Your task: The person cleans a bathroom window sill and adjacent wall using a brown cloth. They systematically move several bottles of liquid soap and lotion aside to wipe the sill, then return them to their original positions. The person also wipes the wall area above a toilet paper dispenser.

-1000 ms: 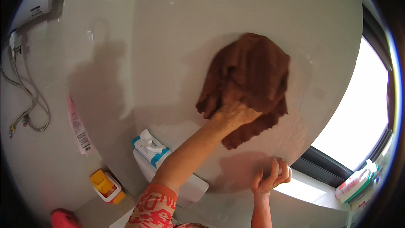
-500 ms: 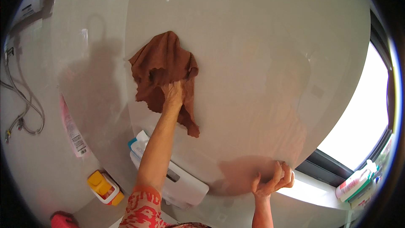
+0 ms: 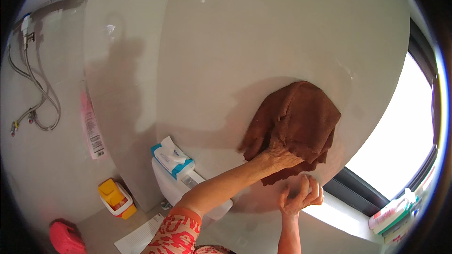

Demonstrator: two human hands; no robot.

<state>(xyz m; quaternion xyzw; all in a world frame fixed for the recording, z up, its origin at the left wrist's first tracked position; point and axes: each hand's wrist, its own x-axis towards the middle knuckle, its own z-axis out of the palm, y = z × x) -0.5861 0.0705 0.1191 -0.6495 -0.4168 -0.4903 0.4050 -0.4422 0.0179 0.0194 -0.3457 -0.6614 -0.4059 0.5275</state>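
A brown cloth (image 3: 306, 117) with ragged edges is spread against the pale, glossy wall (image 3: 226, 51). My left hand (image 3: 280, 156) holds it there, its fingers hidden beneath the fabric and only the wrist and back of the hand showing. Just below the cloth's lower edge, my right hand (image 3: 300, 195) is raised near the window sill. Its fingers are loosely curled, the thumb stands apart from them, and nothing shows in the grasp.
A white toilet tank (image 3: 169, 183) carries a wipes pack (image 3: 172, 157) beneath my left forearm. At right, bottles (image 3: 393, 211) stand beside the window (image 3: 395, 141). Hoses (image 3: 35, 84), a pink packet (image 3: 92, 127), a yellow-and-white container (image 3: 117, 199) and a red object (image 3: 66, 236) are at left.
My left hand has swept the cloth rightward and down across the wall, close to my right hand. My right hand has barely moved. The view has shifted slightly, uncovering more of the wipes pack.
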